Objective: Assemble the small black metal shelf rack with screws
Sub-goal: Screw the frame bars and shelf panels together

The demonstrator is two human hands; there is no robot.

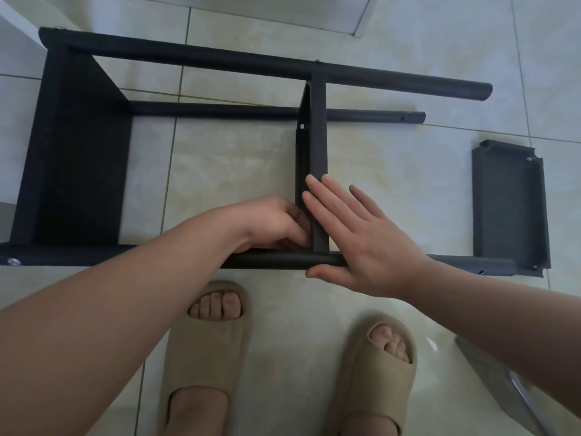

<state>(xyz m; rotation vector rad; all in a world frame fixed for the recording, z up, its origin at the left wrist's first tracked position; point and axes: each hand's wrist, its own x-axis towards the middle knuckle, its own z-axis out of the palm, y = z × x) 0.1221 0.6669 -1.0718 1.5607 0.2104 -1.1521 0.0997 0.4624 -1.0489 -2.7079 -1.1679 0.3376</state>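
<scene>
Pale floor tiles (235, 158) bear the rack (78, 152); right hand (361, 247) presses it flat-fingered, left hand (270, 221) curls, grip unclear.

Left hand (276, 221) curled, fingertips tucked; right hand (355, 243) flat, fingers straight.

From my end the rack (220, 62) reads as metal under a matt black coat, its tubes smooth and giving only a dull sheen along the top. The loose panel (509, 202) is sheet metal too, but looks charcoal grey with a fine grainy finish. The screw heads (14, 262) are bare bright metal, silvery against the black. The floor (235, 158) is glazed tile, pale and marbled, glossy enough to throw soft reflections, with thin dull grout lines. The slippers (204, 347) look like soft moulded foam, beige and matt. At the lower right I see a grey object (490, 372) with a shiny edge; its material I cannot tell.
</scene>
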